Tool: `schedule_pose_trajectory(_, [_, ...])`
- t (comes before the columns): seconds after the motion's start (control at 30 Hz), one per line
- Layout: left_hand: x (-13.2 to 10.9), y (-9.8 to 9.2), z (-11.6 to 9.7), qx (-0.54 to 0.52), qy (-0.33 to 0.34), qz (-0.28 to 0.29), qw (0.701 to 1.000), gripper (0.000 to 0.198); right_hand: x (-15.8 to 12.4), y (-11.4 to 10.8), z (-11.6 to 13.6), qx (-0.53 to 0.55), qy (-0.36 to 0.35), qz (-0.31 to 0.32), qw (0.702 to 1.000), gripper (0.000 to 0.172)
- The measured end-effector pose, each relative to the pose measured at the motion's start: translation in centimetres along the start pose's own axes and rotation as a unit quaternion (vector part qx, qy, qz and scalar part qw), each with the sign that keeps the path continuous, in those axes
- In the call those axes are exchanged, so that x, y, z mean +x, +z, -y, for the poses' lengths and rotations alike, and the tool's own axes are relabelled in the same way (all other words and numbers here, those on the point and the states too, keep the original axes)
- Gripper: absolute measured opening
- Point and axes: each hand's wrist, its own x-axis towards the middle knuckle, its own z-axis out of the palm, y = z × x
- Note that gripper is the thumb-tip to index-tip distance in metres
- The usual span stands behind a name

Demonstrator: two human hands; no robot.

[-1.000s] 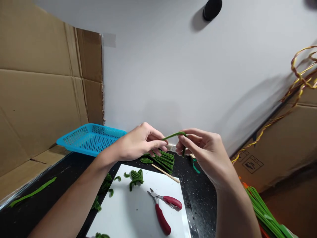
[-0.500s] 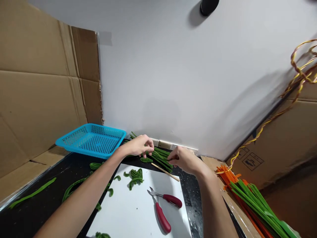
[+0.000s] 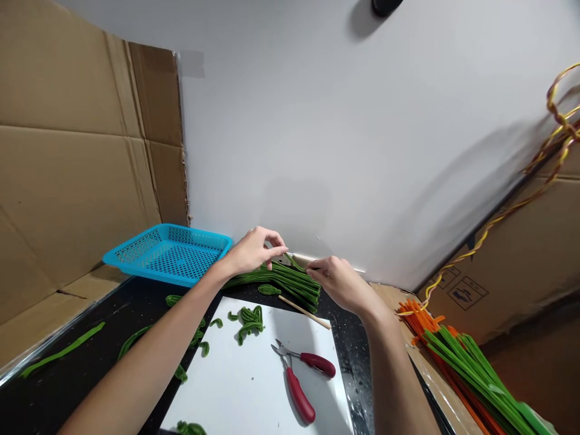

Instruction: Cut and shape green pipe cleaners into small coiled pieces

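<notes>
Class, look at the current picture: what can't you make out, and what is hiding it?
All in the head view:
Ends of the thin green strip: covered by the left hand and right hand.
Rest of the curved green piece: behind the left forearm.
Black object: cut off by the top edge.
White board: near end cut off by the bottom edge.
Printed mark at right: too small to read.

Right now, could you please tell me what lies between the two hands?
In the head view, a thin green stem lies between the left hand and the right hand.
</notes>
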Motion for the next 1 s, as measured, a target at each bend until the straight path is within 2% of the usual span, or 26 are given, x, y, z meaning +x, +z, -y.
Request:
schedule_pose_trajectory(0.13, [-0.3, 0.4, -1.2, -0.043, 0.051, -0.063, 0.996, 0.029, 0.1, 0.1, 0.7, 0.065, -0.029, -0.057, 0.996, 0.026])
schedule_pose_trajectory(0.3, [-0.8, 0.5, -2.6, -0.126, 0.105, -0.086, 0.983, 0.032, 0.1, 0.0, 2.4, 0.162, -0.080, -0.171, 0.969, 0.035])
schedule_pose_trajectory(0.37, [-1.1, 0.5, -3.2, -0.153, 0.124, -0.094, 0.976, 0.032, 0.0, 0.1, 3.2, 0.228, -0.105, -0.195, 0.948, 0.047])
schedule_pose_trajectory(0.47, [-1.5, 0.6, -4.0, -0.183, 0.146, -0.103, 0.967, 0.032, -0.1, 0.5, 4.3, 0.355, -0.138, -0.213, 0.900, 0.063])
schedule_pose_trajectory(0.57, [-1.7, 0.8, -4.5, -0.201, 0.155, -0.102, 0.962, 0.032, -0.2, 1.1, 5.2, 0.405, -0.138, -0.196, 0.882, 0.073])
schedule_pose_trajectory(0.67, [-1.9, 1.2, -4.8, -0.221, 0.160, -0.106, 0.956, 0.034, -0.3, 1.6, 5.6, 0.417, -0.145, -0.157, 0.883, 0.081])
schedule_pose_trajectory(0.8, [-2.1, 1.6, -5.0, -0.241, 0.168, -0.114, 0.949, 0.032, -0.7, 1.9, 6.1, 0.428, -0.143, -0.083, 0.889, 0.103])
schedule_pose_trajectory(0.93, [-2.3, 1.4, -5.2, -0.229, 0.167, -0.086, 0.955, 0.028, -0.9, 1.5, 6.8, 0.440, -0.129, -0.050, 0.887, 0.120])
schedule_pose_trajectory(1.0, [-2.4, 1.2, -5.3, -0.216, 0.168, -0.068, 0.959, 0.027, -0.9, 1.3, 6.8, 0.424, -0.131, -0.049, 0.895, 0.119])
